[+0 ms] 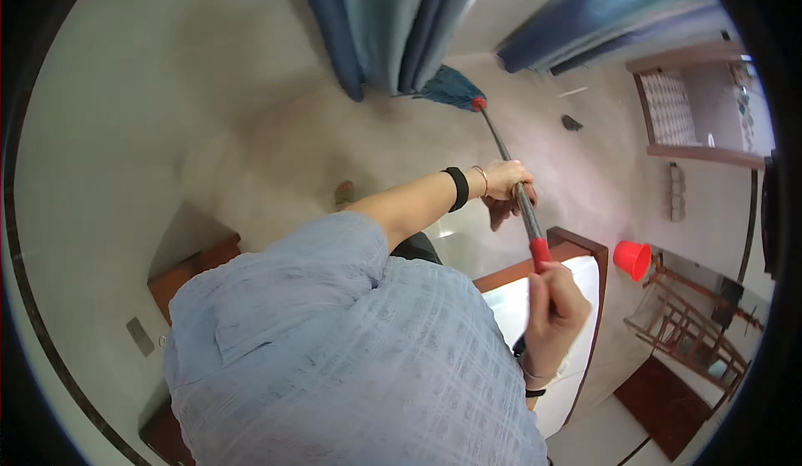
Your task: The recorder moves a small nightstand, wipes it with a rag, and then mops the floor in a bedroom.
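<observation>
A long-handled mop [501, 142] slants away from me across the floor. Its blue mop head [455, 88] lies on the floor by the hem of the blue curtain [380, 27], which partly hides it. Halfway up the metal pole, my left hand [508, 180] is wrapped round it; a black band and a thin bracelet are on that wrist. My right hand [558, 303] grips the red top end [540, 250] of the handle, nearer to my body. A dark band shows on my right wrist too.
A wood-framed bed with a white sheet [576, 349] is beside my right arm. Past it stand a red bucket [632, 260] and a wooden chair [681, 320]. Dark slippers [571, 123] lie on the floor. A second blue curtain [618, 19] hangs at the far right, near a doorway [710, 107].
</observation>
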`<state>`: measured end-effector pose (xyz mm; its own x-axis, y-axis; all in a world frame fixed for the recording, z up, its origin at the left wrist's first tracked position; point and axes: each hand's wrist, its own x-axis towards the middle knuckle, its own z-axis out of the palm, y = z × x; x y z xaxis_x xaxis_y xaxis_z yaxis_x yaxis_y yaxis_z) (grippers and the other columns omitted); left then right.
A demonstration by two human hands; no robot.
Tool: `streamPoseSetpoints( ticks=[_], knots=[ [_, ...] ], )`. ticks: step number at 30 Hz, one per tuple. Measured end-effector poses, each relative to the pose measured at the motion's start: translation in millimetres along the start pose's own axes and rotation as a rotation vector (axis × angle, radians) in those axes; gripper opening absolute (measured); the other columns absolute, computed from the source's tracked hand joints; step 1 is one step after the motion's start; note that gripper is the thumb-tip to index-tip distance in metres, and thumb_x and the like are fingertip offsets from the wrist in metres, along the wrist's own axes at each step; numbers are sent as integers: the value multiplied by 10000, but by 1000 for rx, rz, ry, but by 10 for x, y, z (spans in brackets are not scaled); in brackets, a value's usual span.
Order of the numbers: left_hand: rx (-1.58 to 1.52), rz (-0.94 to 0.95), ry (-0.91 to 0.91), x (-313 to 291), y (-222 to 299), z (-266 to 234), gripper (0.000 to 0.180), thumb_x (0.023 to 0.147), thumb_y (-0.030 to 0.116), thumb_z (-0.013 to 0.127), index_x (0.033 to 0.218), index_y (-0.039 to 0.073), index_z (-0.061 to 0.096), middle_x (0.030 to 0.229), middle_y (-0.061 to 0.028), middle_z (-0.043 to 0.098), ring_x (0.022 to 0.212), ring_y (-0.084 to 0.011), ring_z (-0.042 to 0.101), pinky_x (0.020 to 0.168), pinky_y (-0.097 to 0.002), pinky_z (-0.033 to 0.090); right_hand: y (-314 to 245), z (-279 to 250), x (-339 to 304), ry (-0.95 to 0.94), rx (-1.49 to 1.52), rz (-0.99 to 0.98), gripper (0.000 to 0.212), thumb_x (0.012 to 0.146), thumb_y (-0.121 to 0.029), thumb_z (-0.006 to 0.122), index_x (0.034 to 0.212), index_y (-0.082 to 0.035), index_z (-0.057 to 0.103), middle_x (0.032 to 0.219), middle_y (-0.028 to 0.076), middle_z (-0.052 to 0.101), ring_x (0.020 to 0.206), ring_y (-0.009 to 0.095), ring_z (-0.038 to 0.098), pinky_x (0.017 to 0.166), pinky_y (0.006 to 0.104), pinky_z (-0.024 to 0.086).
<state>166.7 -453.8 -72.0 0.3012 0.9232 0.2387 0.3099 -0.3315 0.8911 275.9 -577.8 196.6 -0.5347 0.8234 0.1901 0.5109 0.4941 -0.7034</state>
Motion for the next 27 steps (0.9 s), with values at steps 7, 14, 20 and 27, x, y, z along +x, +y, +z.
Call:
streamPoseSetpoints(
  ticks=[7,14,20,27],
  knots=[
    [354,155,-72,875,1062,153,170,677,237,671,754,109,591,735,-85,628,739,-292,636,618,-420,484,331,-1206,-256,259,196,-382,224,721,-48,576,543,3,449,460,61,408,402,175,402,546,420,482],
    [291,483,-64,909,2006,258,251,617,238,720,737,89,559,631,-49,587,640,-253,617,603,-402,450,302,-2455,-711,278,468,-847,340,909,-349,513,690,-102,430,536,3,476,434,107,464,442,279,478],
    [172,370,-204,878,1996,116,239,562,181,673,765,78,602,603,-101,595,588,-309,613,542,-386,467,1244,-3297,-853,366,630,-677,333,831,-172,550,544,-132,384,427,-32,441,370,77,426,493,267,479],
    [370,-451,-37,585,-11,-214,342,678,291,716,952,112,616,829,-149,641,850,-345,613,707,-407,494,2403,-1095,1126,166,948,-2,289,910,-69,454,638,-105,366,467,-28,329,369,89,336,447,280,405]
  ],
)
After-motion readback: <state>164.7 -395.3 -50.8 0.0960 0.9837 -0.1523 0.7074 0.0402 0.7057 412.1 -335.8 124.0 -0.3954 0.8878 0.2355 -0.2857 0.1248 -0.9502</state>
